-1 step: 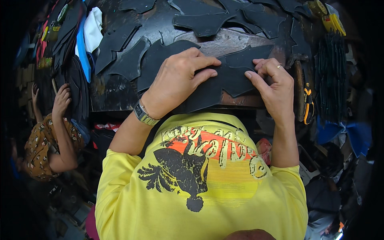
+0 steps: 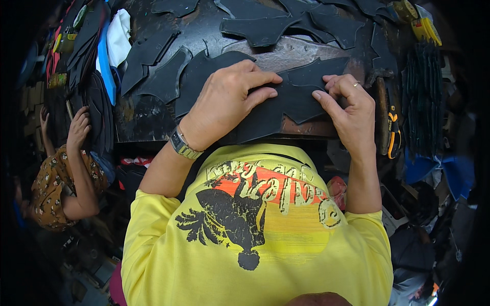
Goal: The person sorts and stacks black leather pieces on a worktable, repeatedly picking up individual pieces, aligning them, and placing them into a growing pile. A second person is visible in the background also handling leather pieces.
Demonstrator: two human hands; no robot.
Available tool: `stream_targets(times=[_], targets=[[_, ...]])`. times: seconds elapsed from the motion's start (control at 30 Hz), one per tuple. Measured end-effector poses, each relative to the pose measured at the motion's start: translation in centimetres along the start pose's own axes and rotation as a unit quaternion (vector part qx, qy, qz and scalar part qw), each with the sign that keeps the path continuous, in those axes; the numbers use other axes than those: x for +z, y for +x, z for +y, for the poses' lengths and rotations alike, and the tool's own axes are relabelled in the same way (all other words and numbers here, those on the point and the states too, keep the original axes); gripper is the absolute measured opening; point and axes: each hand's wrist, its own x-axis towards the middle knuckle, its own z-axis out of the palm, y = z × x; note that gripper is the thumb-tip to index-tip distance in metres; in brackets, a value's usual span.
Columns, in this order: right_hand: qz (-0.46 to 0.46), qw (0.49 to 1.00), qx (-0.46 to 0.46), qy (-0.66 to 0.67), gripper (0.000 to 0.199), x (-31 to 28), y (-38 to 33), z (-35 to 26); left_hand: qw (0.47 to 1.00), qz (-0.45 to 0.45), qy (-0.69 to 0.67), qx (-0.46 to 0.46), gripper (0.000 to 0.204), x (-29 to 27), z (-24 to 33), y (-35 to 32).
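A black, leather-like cut piece (image 2: pixel 301 97) with a pointed, notched outline lies at the table's near edge, and a smaller layer seems to overlap it along a curved seam. My left hand (image 2: pixel 229 94), with a metal watch on its wrist, is closed over the left part. Its thumb and forefinger tips press on the piece, a small gap between them. My right hand (image 2: pixel 349 99), wearing a ring, pinches at the right edge with bent thumb and forefinger. The other fingers of both hands are mostly hidden.
Several black cut pieces (image 2: pixel 260 30) lie across the dark table (image 2: pixel 148 120). A grey, worn slab (image 2: pixel 291 53) is behind my hands. Orange-and-black handled pliers (image 2: pixel 393 132) hang at the right, near stacked black pieces (image 2: pixel 422 97). Another person's hand (image 2: pixel 79 127) is at the left.
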Motion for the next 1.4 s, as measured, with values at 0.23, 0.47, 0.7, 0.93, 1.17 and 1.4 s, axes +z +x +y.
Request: stream_targets(times=[0.23, 0.47, 0.7, 0.93, 1.17, 1.4], targets=[[-0.002, 0.999, -0.004, -0.038, 0.024, 0.2, 0.1, -0.5, 1.000, -0.027, -0.003, 0.006, 0.025, -0.4, -0.6, 0.8], [0.009, 0.999, -0.026, -0.044, 0.023, 0.4, 0.1, -0.2, 0.999, -0.037, -0.021, -0.011, 0.027, 0.2, -0.9, 0.9], [0.016, 0.997, -0.042, -0.061, 0.023, 0.5, 0.1, -0.2, 0.999, -0.044, 0.012, -0.006, 0.025, 0.3, -0.7, 0.9], [0.019, 0.997, -0.036, -0.059, 0.024, 0.6, 0.1, 0.0, 0.995, -0.050, 0.085, 0.016, 0.028, 1.0, 0.6, 0.1], [0.034, 0.991, -0.070, -0.109, 0.021, 0.2, -0.7, -1.0, 0.978, -0.088, 0.149, 0.118, 0.051, 1.1, 0.7, -1.1], [0.064, 0.982, -0.090, -0.152, 0.019, 1.1, -3.0, -1.2, 0.969, -0.104, 0.190, 0.115, 0.055, 1.4, 1.3, -1.1]])
